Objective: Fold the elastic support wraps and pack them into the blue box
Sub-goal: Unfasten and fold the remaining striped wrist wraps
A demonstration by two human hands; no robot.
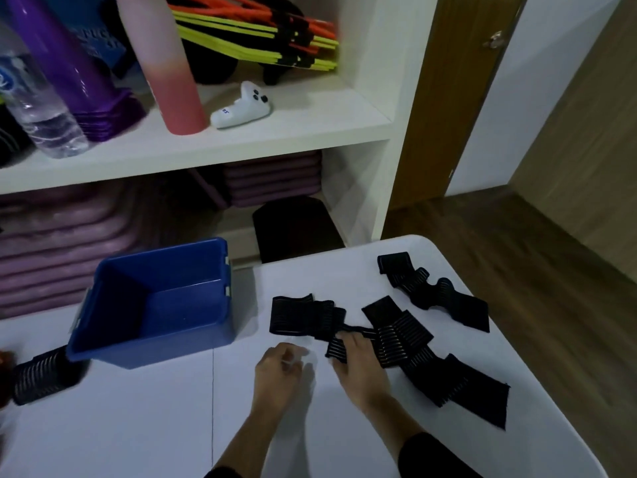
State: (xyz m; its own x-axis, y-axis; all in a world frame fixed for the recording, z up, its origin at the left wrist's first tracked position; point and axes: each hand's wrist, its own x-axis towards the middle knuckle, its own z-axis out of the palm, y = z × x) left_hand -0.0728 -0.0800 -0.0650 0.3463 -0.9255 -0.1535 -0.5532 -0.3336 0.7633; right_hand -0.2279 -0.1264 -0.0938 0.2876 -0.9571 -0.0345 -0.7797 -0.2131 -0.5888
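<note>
Black elastic support wraps lie unfolded on the white table. One long wrap runs from the middle to the right front; a second wrap lies behind it near the right edge. My right hand pinches an end of the long wrap between fingers and thumb. My left hand hovers just left of it, blurred, with loosely curled fingers and nothing in them. The blue box stands open on the left and looks empty inside. A further rolled wrap sits at the box's left front corner.
A white shelf unit rises behind the table with bottles, a white game controller and stacked purple mats. The table's rounded right edge drops to a wooden floor. A door stands at the back right.
</note>
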